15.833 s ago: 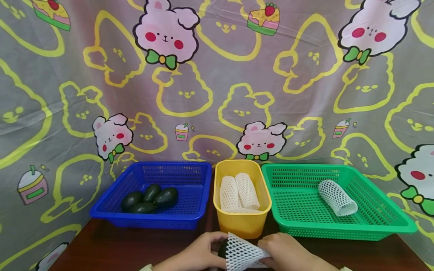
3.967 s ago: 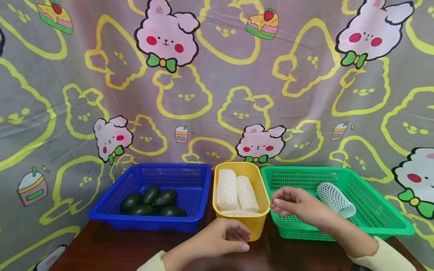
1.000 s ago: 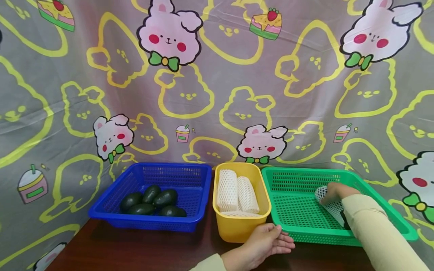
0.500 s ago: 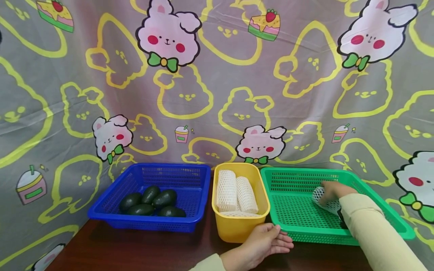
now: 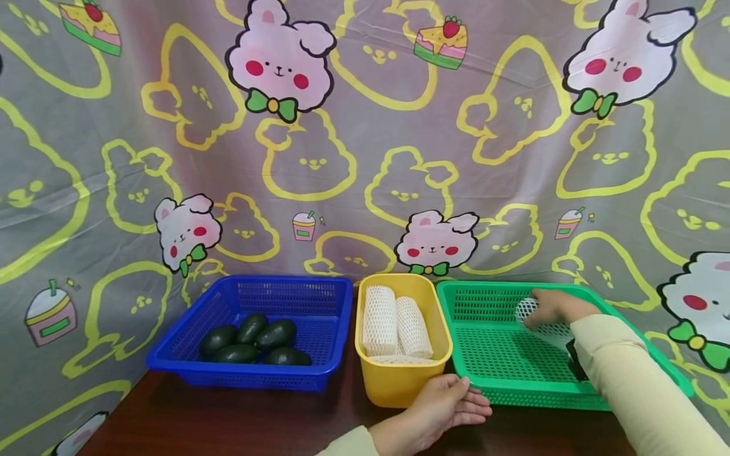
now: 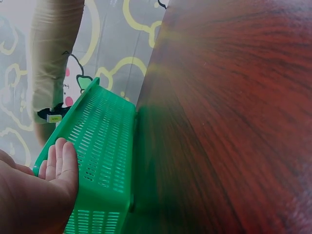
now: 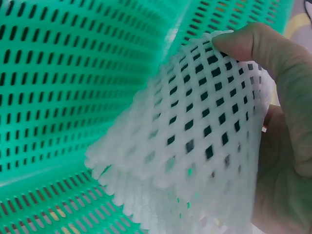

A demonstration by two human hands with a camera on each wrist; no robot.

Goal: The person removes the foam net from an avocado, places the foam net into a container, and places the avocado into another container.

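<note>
My right hand [image 5: 556, 307] grips a white foam net sleeve [image 5: 526, 310] inside the green basket [image 5: 502, 391]. In the right wrist view, the thumb presses the net's upper edge and the other fingers lie behind it. Something dark shows through the mesh of the foam net sleeve [image 7: 200, 112]; its near end is loose and ruffled. With its fingers straight, my left hand [image 5: 436, 408] rests at the green basket's front left corner. The left wrist view shows the left hand [image 6: 46, 190] against the outer wall of the green basket [image 6: 100, 146].
Several dark green avocados [image 5: 276, 334] lie in the blue basket [image 5: 245, 370] at left. The yellow bin [image 5: 405, 383] in the middle holds white foam nets [image 5: 380, 320]. All stand on a dark red wooden table [image 5: 228, 418] before a patterned curtain [image 5: 365, 126].
Over the last second my right hand has shifted the foam net slightly left and back inside the green basket. The left hand has stayed put. Earlier, both hands were sleeving an avocado.
</note>
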